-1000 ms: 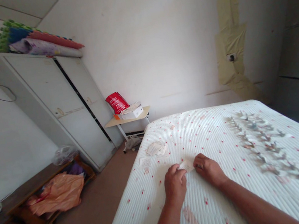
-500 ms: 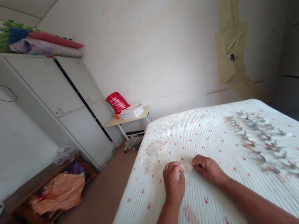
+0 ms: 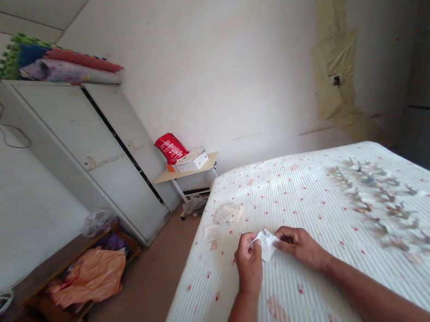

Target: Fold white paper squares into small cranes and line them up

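Observation:
Between my hands is a small folded piece of printed paper (image 3: 267, 246), its folds partly opened out into a diamond-like shape. My left hand (image 3: 249, 260) pinches its left side between thumb and fingers. At its right edge, my right hand (image 3: 302, 247) pinches the paper with curled fingers. Beyond my left hand lies a loose pile of printed paper pieces (image 3: 228, 213), with a single paper slip (image 3: 211, 232) beside it. Off to the right, several small folded paper figures (image 3: 388, 197) stand in rows, blurred at their edges.
The bed (image 3: 290, 303) has a white ribbed cover with red dots. Past its far left corner stands a small table (image 3: 165, 176) with a red bag (image 3: 171, 147) and a white box (image 3: 194, 162). A grey cabinet (image 3: 68, 131) and a low wooden unit (image 3: 76, 318) line the left.
The paper between my hands has gone from lying flatter to standing opened and angled upward. Both hands keep hold of it in nearly the same place. The view has shifted slightly.

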The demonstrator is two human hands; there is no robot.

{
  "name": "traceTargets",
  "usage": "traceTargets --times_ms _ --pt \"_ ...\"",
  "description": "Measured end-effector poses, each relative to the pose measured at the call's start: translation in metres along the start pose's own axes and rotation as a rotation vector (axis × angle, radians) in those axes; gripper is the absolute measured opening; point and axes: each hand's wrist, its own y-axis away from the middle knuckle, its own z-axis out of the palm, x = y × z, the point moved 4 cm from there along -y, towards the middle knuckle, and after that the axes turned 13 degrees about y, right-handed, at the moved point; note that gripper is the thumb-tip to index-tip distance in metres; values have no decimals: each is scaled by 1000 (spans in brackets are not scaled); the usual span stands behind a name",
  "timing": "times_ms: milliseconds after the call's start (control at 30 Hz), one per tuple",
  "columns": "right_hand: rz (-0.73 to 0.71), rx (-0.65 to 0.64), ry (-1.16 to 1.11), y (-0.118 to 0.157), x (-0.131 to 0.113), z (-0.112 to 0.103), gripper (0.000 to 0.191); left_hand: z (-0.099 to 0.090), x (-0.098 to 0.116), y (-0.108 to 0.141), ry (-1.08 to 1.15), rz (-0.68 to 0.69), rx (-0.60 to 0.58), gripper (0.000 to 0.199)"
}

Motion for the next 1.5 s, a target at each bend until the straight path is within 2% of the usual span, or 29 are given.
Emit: traceTargets --times_ms 167,333,433,500,600,700,900,1133,1367,1500 --pt "18 7 -113 -1 -3 1 20 4 4 3 29 -8 -16 22" --pt "68 27 -156 -5 6 5 23 6 -1 3 82 -79 -20 32" --pt "77 74 -114 -6 11 2 26 7 -9 1 171 -132 -22 45" --pt "63 92 -14 -5 11 -1 20 7 -13 0 172 -150 -20 51" --pt "42 93 213 -3 9 -6 7 6 -14 -1 76 -77 -39 44" --pt "61 89 413 0 5 -12 11 9 -9 0 -39 26 -122 34" --pt "146 62 676 0 4 -17 14 19 -6 6 -269 50 -314 38" --pt "169 25 704 -2 8 -17 16 23 -9 10 -371 113 -425 45" --pt "142 -5 683 -2 8 -19 18 27 1 14 -505 178 -477 32" --pt "109 -83 608 -1 4 -24 16 28 8 15 -525 202 -496 27"
